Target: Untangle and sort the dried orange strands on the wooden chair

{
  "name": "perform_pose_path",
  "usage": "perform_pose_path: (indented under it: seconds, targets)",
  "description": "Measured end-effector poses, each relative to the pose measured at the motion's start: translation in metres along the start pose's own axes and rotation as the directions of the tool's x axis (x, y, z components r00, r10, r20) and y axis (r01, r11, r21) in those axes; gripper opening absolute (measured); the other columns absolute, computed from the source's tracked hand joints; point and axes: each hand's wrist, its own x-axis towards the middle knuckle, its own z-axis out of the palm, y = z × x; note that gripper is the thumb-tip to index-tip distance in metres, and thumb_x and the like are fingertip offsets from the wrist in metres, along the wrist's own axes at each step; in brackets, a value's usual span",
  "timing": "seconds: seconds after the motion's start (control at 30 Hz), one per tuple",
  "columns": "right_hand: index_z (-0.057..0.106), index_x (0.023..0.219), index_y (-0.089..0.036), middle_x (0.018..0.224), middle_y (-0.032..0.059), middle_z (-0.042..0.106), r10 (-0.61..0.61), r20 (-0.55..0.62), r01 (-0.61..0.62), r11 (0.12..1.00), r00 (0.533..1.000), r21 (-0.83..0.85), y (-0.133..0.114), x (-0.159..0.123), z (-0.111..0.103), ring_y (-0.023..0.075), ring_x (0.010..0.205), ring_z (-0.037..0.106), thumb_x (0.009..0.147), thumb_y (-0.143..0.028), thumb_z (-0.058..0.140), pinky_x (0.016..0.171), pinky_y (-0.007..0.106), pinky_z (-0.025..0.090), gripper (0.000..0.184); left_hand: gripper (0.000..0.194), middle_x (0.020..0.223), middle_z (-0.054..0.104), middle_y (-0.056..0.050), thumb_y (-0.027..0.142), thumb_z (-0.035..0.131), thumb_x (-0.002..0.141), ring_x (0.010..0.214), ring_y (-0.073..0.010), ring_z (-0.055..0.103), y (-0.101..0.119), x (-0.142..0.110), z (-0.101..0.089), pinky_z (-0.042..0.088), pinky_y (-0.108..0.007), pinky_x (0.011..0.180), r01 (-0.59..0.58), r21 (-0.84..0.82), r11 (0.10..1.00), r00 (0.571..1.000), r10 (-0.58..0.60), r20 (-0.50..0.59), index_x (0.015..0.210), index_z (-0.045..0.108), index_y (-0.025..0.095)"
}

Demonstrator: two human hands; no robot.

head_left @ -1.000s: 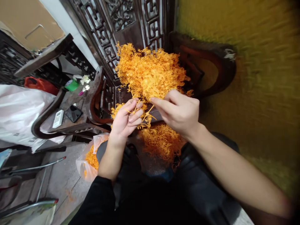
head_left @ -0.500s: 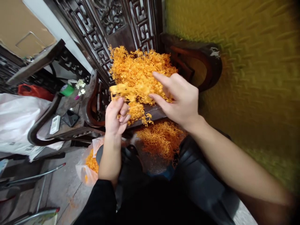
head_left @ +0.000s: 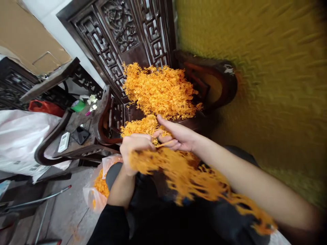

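Observation:
My left hand (head_left: 136,146) is closed around a bunch of orange branching strands (head_left: 178,166), which trails blurred over my lap toward the lower right. Close beside it, my right hand (head_left: 178,134) curls its fingers on a thin orange strand that stretches between the two hands; its thumb points up and left. Just beyond the hands, a big heap of similar frilly orange pieces (head_left: 160,92) lies on the seat of a carved dark wooden chair (head_left: 133,110). A smaller orange clump (head_left: 139,126) sits at the seat's front, partly hidden by my hands.
To the left, a wooden side table (head_left: 93,137) bears a black phone (head_left: 80,135), a white device (head_left: 63,142) and small flowers. On the floor stands a clear plastic bag (head_left: 89,195) with orange pieces. A yellow-green textured panel (head_left: 268,102) rises on the right.
Both hands have come down and nearer my body, close together. The orange bunch, stretched over the heap before, now swings across my lap. My right fingers, spread before, are curled.

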Motion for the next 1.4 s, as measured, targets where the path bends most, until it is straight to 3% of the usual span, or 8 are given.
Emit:
perform_pose_path:
  seconds: [0.1, 0.27, 0.43, 0.53, 0.67, 0.87, 1.07, 1.4]
  targets:
    - [0.044, 0.071, -0.021, 0.05, -0.0143, 0.022, -0.004, 0.039, 0.0, 0.994, 0.999, 0.105, -0.008, -0.005, -0.006, 0.0019, 0.042, 0.008, 0.079, -0.062, 0.079, 0.034, 0.015, 0.008, 0.055, 0.015, 0.072, 0.071, -0.006, 0.023, 0.054, 0.085, 0.056, -0.0173, 0.055, 0.011, 0.002, 0.009, 0.041, -0.033, 0.056, -0.302, 0.195, 0.933, 0.836, 0.161, 0.525, 0.088, 0.069, 0.022]
    - [0.038, 0.065, -0.021, 0.051, -0.0127, 0.023, -0.28, -0.206, 0.307, 0.945, 0.937, 0.11, -0.016, -0.013, -0.012, 0.0019, 0.043, 0.014, 0.078, -0.037, 0.086, 0.037, 0.016, 0.011, 0.053, 0.043, 0.112, 0.079, -0.01, 0.012, 0.054, 0.078, 0.088, -0.026, 0.066, 0.028, 0.01, 0.02, 0.05, -0.045, 0.081, -0.47, 0.472, 0.746, 0.679, -0.036, 0.733, 0.118, 0.067, 0.019]
    - [0.041, 0.065, -0.02, 0.053, -0.0106, 0.027, -0.415, -0.311, 0.455, 0.888, 0.855, 0.067, -0.022, -0.021, -0.014, 0.0021, 0.042, 0.019, 0.079, -0.038, 0.085, 0.039, 0.019, 0.012, 0.049, 0.064, 0.143, 0.067, -0.006, 0.007, 0.048, 0.081, 0.112, -0.0249, 0.069, 0.04, 0.008, 0.001, 0.041, -0.055, 0.114, -0.385, 0.491, 0.781, 0.747, -0.049, 0.663, 0.141, 0.058, 0.027]
    - [0.041, 0.064, -0.02, 0.052, -0.0103, 0.027, -0.422, -0.268, 0.449, 0.892, 0.866, 0.048, -0.022, -0.023, -0.01, 0.0026, 0.042, 0.021, 0.079, -0.04, 0.085, 0.039, 0.019, 0.012, 0.051, 0.056, 0.128, 0.075, -0.008, 0.007, 0.047, 0.087, 0.106, -0.0225, 0.073, 0.04, 0.009, -0.007, 0.055, -0.044, 0.099, -0.286, 0.51, 0.811, 0.932, 0.112, 0.345, 0.137, 0.064, 0.026]
    - [0.046, 0.063, -0.02, 0.049, -0.0111, 0.027, -0.398, -0.22, 0.4, 0.916, 0.891, -0.036, -0.014, -0.019, 0.0, 0.003, 0.041, 0.021, 0.078, -0.046, 0.085, 0.039, 0.02, 0.014, 0.05, 0.016, 0.099, 0.079, -0.007, 0.024, 0.07, 0.09, 0.091, -0.021, 0.071, 0.024, 0.017, 0.0, 0.054, -0.036, 0.087, -0.022, 0.674, 0.738, 1.0, 0.013, 0.018, 0.104, 0.076, 0.021]
    - [0.078, 0.098, -0.017, 0.088, 0.0064, 0.077, -0.634, -0.325, 0.355, 0.707, 0.702, -0.612, -0.005, -0.011, 0.002, 0.0174, 0.075, 0.07, 0.084, -0.05, 0.077, 0.068, 0.031, 0.056, 0.036, 0.041, 0.058, 0.062, 0.002, 0.055, 0.077, 0.082, 0.05, -0.0092, 0.05, -0.022, 0.024, 0.006, 0.037, -0.023, 0.049, 0.548, 0.222, 0.806, 0.833, -0.55, -0.058, 0.079, 0.07, 0.015]
    - [0.071, 0.133, -0.014, 0.12, 0.0115, 0.077, -0.726, -0.379, 0.241, 0.591, 0.574, -0.769, -0.005, -0.01, -0.008, 0.0341, 0.123, 0.068, 0.092, -0.055, 0.067, 0.101, 0.05, 0.056, 0.059, 0.044, 0.067, 0.066, 0.0, 0.053, 0.078, 0.082, 0.053, -0.0087, 0.049, -0.031, 0.023, 0.004, 0.037, -0.023, 0.052, 0.604, 0.15, 0.783, 0.785, -0.617, 0.058, 0.105, 0.078, 0.015]
    - [0.078, 0.098, -0.018, 0.095, 0.0077, 0.079, -0.616, -0.177, 0.241, 0.533, 0.768, -0.811, 0.0, -0.009, 0.0, 0.0242, 0.09, 0.073, 0.095, -0.058, 0.061, 0.083, 0.036, 0.054, 0.044, 0.032, 0.075, 0.066, -0.002, 0.048, 0.082, 0.08, 0.059, -0.0085, 0.054, -0.04, 0.025, 0.001, 0.045, -0.021, 0.052, 0.48, -0.107, 0.871, 0.839, -0.491, -0.234, 0.082, 0.079, 0.016]
